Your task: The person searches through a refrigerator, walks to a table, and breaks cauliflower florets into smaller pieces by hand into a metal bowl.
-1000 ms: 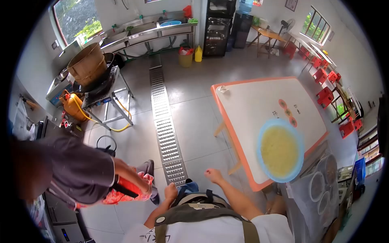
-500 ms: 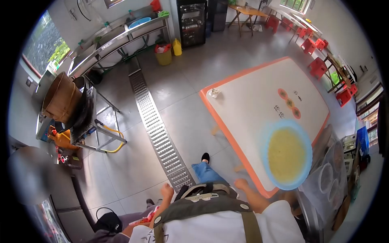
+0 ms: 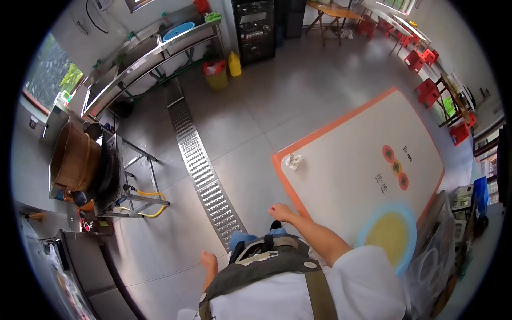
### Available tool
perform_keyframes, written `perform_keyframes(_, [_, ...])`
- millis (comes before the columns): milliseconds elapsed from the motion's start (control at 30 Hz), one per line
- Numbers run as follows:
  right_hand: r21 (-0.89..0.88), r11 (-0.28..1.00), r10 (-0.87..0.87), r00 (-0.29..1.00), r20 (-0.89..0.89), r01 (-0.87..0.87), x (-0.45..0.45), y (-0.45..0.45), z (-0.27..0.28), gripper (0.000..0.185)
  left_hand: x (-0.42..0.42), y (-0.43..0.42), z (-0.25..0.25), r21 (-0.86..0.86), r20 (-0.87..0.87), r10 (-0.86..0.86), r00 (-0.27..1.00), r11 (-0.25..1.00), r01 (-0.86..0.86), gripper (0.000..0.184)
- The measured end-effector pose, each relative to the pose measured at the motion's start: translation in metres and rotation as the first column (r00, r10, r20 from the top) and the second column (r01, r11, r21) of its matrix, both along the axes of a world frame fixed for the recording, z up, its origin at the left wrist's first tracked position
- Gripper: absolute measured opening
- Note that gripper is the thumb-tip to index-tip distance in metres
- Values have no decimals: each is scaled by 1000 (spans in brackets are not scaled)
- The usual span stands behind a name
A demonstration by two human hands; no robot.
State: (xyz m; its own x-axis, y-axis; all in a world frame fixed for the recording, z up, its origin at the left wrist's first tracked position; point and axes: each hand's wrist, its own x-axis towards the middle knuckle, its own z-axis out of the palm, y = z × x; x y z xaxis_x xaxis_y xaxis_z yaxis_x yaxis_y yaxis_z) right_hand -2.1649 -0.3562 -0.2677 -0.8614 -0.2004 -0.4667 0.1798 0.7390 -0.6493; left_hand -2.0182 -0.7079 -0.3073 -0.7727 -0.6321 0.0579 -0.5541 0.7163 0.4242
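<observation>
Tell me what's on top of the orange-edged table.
The table bears a crumpled white item, printed circles and a blue basin with something yellow inside. The tabletop beneath the basin is hidden.

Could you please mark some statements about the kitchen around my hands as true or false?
1. The right hand is nearer to the orange-edged table than the left hand. True.
2. The basin on that table is red. False: it is light blue, with yellow contents.
3. A crumpled white item lies near a corner of the table. True.
4. The yellow jug stands on the table. False: it is on the floor beside the bin.
5. The large wooden tub sits on the floor. False: it is raised at the metal stand.
</observation>
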Motion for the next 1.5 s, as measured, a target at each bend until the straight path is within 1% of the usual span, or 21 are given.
perform_keyframes(133, [-58, 997, 57, 998, 35, -55, -27, -32, -11, 33, -29, 0, 9, 5, 231, -47, 972, 999, 48, 8])
perform_keyframes(200, [19, 986, 162, 982, 100, -165, -30, -39, -34, 33, -51, -9, -1, 39, 332, -90, 939, 996, 82, 8])
perform_keyframes(333, [103, 965, 209, 943, 259, -242, -74, -40, -52, 35, -138, -46, -17, 79, 383, -197, 903, 980, 180, 8])
perform_keyframes(433, [240, 970, -78, 983, 167, 37, -127, -42, -48, 34, -251, -83, -12, 113, 320, -268, 909, 963, 244, 9])
perform_keyframes(567, [164, 967, -206, 978, 42, 197, -204, -61, -38, 30, -418, -111, 1, 193, 196, -301, 933, 945, 264, 10])
perform_keyframes(667, [162, 917, -367, 930, -14, 365, -241, -85, -35, 28, -514, -123, 8, 414, 187, -344, 920, 877, 243, 10])
perform_keyframes(767, [44, 923, -382, 924, 3, 382, -262, -106, -32, 28, -579, -117, 10, 556, 161, -343, 925, 807, 202, 11])
perform_keyframes(867, [15, 960, -280, 954, 106, 281, -271, -103, -30, 27, -606, -87, 18, 638, 206, -321, 924, 760, 122, 11])
perform_keyframes(900, [29, 947, -321, 941, 101, 320, -278, -94, -33, 28, -608, -81, 13, 669, 241, -320, 916, 739, 82, 11])
perform_keyframes(967, [55, 919, -393, 915, 91, 390, -299, -70, -45, 29, -612, -82, -45, 617, 387, -486, 783, 768, 171, 15])
perform_keyframes(1000, [99, 903, -427, 900, 86, 419, -311, -54, -53, 30, -599, -44, 0, 589, 442, -530, 724, 780, 212, 20])
perform_keyframes(1033, [140, 884, -459, 885, 81, 446, -326, -36, -59, 30, -606, -53, -47, 335, 577, -695, 428, 679, 653, 23])
perform_keyframes(1067, [178, 861, -494, 866, 74, 476, -346, -20, -63, 31, -612, -45, -66, 306, 610, -734, 298, 565, 766, 23])
perform_keyframes(1133, [276, 883, -437, 880, 188, 379, -385, 23, -66, 32, -628, -21, -93, 418, 590, -776, 223, 530, 738, 23])
perform_keyframes(1167, [320, 892, -407, 877, 255, 321, -396, 39, -64, 32, -642, -10, -96, 467, 565, -790, 238, 544, 697, 23])
perform_keyframes(1200, [321, 834, -507, 853, 122, 449, -411, 53, -62, 32, -661, 1, -98, 513, 533, -802, 270, 560, 651, 23])
perform_keyframes(1300, [252, 880, -412, 911, -19, 403, -474, 107, -42, 31, -744, 42, -91, 739, 349, -797, 494, 557, 377, 18])
perform_keyframes(1367, [218, 843, -503, 864, -6, 492, -501, 129, -32, 32, -791, 48, -80, 868, 275, -714, 644, 472, 154, 14])
perform_keyframes(1433, [204, 798, -570, 820, -50, 567, -523, 157, -24, 32, -833, 81, -73, 953, 225, -598, 769, 299, -46, 15])
perform_keyframes(1467, [163, 759, -625, 775, -90, 631, -531, 168, -21, 32, -836, 114, -39, 806, 249, -629, 736, 556, 203, 22])
perform_keyframes(1500, [116, 713, -680, 722, -126, 692, -536, 172, -18, 32, -847, 135, -37, 716, 290, -695, 657, 614, 333, 25])
